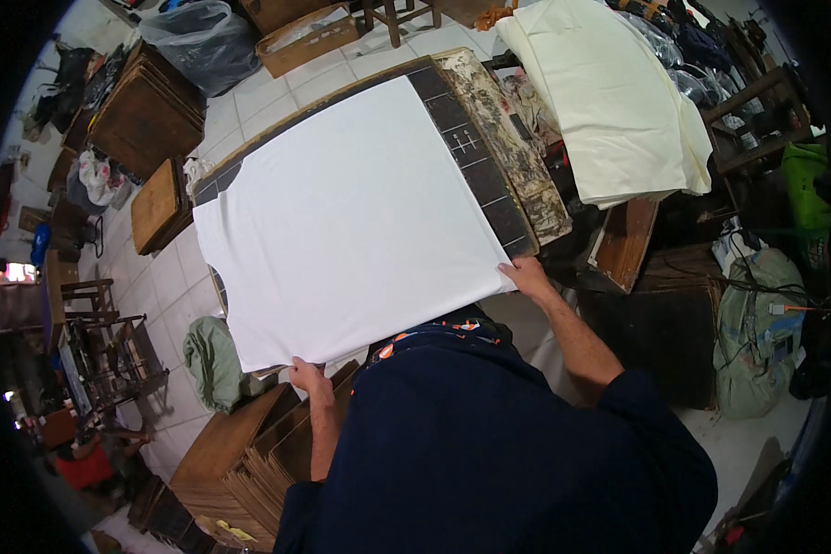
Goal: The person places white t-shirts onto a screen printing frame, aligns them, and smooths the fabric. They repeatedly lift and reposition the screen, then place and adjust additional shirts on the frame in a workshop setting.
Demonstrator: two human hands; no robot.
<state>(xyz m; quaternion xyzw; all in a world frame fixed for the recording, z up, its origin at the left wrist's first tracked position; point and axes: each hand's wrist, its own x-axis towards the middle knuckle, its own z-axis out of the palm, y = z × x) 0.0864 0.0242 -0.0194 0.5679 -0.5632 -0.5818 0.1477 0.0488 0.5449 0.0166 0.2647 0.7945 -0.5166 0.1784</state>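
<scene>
One person's (499,452) two hands (307,377) (526,276) grip one white cloth (351,226).

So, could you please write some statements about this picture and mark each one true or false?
1. The bare left hand holds the near edge of the smooth white cloth. True.
2. The bare right hand is away from the white cloth. False: the right hand grips its near right corner.
3. The flat dark board with white lines is partly covered by the white cloth. True.
4. The folded cream cloth pile is left of the board. False: the pile is to its right.
5. The crumpled grey-green cloth lies left of the left hand. True.
</scene>
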